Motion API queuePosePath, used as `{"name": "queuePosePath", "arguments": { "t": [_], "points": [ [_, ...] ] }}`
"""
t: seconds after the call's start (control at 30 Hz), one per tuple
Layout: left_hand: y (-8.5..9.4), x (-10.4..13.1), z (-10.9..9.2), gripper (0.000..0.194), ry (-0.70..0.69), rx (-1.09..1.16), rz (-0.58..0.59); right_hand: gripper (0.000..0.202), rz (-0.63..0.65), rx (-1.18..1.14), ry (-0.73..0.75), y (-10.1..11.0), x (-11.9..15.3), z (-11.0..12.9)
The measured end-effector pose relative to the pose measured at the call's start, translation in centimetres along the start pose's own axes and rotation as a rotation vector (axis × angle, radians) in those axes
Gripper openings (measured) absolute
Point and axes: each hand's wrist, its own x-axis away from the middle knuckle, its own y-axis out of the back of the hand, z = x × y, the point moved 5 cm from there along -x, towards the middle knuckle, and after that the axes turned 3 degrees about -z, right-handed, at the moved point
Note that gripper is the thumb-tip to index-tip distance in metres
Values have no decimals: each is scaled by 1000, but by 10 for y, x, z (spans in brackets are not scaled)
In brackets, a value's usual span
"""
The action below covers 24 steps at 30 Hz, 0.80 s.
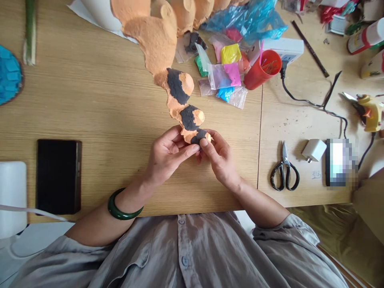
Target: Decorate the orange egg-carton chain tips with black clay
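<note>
An orange, rough-surfaced craft piece (159, 40) with cone-shaped bumps stretches from the top of the view towards me. Black clay-like patches (188, 117) wrap around its three nearest bumps, leaving their tips orange. At the near end, my left hand (168, 154) pinches the smallest bump from the left, thumb on its front edge. My right hand (220, 158) grips that bump from the right, its thumb pressed on the black patch. Some fingers of both hands are hidden behind the piece.
Bags of coloured clay (229, 74) and a red cup (261, 72) lie beyond my hands. Black-handled scissors (284, 170), a white charger (314, 150) and a yellow glue gun (370, 112) are on the right. A dark box-shaped object (58, 176) lies left.
</note>
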Motion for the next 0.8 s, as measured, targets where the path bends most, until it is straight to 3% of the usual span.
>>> {"name": "queuePosePath", "arguments": {
  "t": [0.2, 0.37, 0.7, 0.8],
  "points": [
    [4, -3, -4, 22, 81, -11, -11, 60, 54, 113, 86, 3, -1, 11],
    [9, -6, -4, 20, 73, -35, 15, 56, 82, 87, 96, 1, -3, 15],
    [13, -1, -6, 21, -22, -136, -101, 56, 80, 24, 51, -2, 0, 3],
    [13, -2, -5, 26, -28, -128, -89, 56, 79, 17, 51, -1, -1, 2]
  ]
}}
